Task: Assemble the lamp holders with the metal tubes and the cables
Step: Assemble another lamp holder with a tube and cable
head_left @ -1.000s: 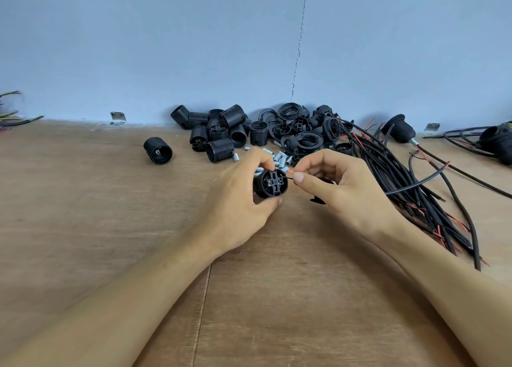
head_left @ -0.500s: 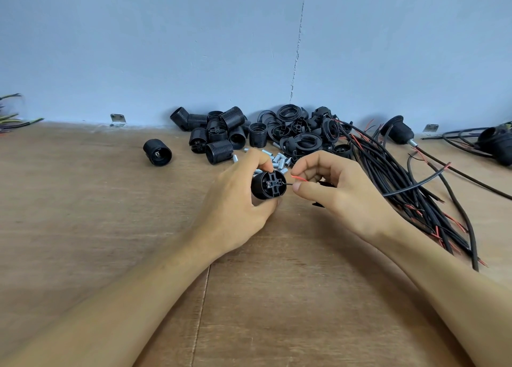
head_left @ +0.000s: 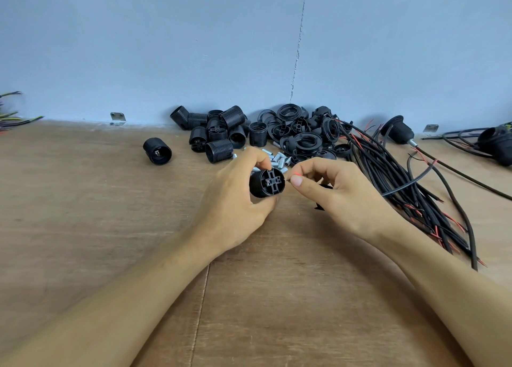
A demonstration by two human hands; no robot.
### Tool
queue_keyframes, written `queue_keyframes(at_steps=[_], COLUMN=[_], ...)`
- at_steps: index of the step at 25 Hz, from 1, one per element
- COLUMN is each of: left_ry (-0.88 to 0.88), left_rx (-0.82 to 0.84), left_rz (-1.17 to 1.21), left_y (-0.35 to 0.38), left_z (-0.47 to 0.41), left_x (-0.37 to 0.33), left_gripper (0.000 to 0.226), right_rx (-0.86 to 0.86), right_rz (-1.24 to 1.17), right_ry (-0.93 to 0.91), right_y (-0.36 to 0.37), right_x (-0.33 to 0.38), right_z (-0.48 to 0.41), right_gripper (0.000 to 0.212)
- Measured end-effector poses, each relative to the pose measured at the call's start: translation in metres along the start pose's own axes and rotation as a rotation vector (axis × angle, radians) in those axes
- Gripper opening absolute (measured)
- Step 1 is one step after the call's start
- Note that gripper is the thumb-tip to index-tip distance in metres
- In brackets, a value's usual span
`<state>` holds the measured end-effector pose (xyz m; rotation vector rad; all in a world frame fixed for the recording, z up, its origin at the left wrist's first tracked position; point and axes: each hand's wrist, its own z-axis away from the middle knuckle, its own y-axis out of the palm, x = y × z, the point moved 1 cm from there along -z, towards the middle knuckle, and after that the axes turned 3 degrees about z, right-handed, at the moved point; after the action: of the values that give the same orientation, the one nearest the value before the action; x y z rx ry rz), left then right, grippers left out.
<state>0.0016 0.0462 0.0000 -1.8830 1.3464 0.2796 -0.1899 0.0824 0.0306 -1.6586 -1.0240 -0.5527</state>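
On the wooden table [head_left: 83, 228], a bundle of black cables [head_left: 393, 172] lies right of a pile of black lamp holders [head_left: 221, 134] by the wall. The left hand [head_left: 235, 206] curls thumb and fingers around one lamp holder [head_left: 267, 182], held just above the table, terminal end toward the camera. The right hand [head_left: 340, 197] pinches a red wire tip [head_left: 297, 174] just beside it. Small metal tubes [head_left: 278, 160] lie just behind.

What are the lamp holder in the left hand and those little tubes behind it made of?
Lamp holder: likely moulded plastic, black with a dull sheen and crisp cross-shaped ribs. Tubes: likely metal, bright silvery with fine threads.
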Motion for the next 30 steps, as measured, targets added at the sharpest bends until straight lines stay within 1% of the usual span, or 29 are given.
queue_keyframes(at_steps=[6, 11, 17, 21, 27, 30], left_ry=[0.015, 0.042, 0.089, 0.088, 0.113, 0.139], left_rx=[-0.012, -0.005, -0.011, -0.02, -0.017, -0.009], left_rz=[-0.011, -0.024, -0.05, -0.031, -0.069, -0.112], left_y=[-0.0011, -0.0009, -0.0006, -0.0013, -0.0011, -0.0003], left_z=[0.0004, 0.0013, 0.0007, 0.0008, 0.0012, 0.0014], left_x=[-0.0029, -0.0035, -0.005, -0.0044, -0.0054, -0.0041], left_gripper=[0.038, 0.04, 0.04, 0.039, 0.038, 0.038], right_rx=[-0.004, -0.009, -0.067, -0.077, -0.079, -0.114], right_rz=[0.045, 0.058, 0.109, 0.115, 0.123, 0.163], right_ry=[-0.019, -0.028, -0.023, -0.021, -0.001, -0.015], right_y=[0.0027, 0.0034, 0.0049, 0.0053, 0.0066, 0.007], right_x=[-0.0014, 0.0002, 0.0027, 0.0051, 0.0044, 0.006], right_z=[0.0001, 0.0008, 0.0023, 0.0032, 0.0027, 0.0036], right_gripper=[0.01, 0.008, 0.007, 0.009, 0.01, 0.011])
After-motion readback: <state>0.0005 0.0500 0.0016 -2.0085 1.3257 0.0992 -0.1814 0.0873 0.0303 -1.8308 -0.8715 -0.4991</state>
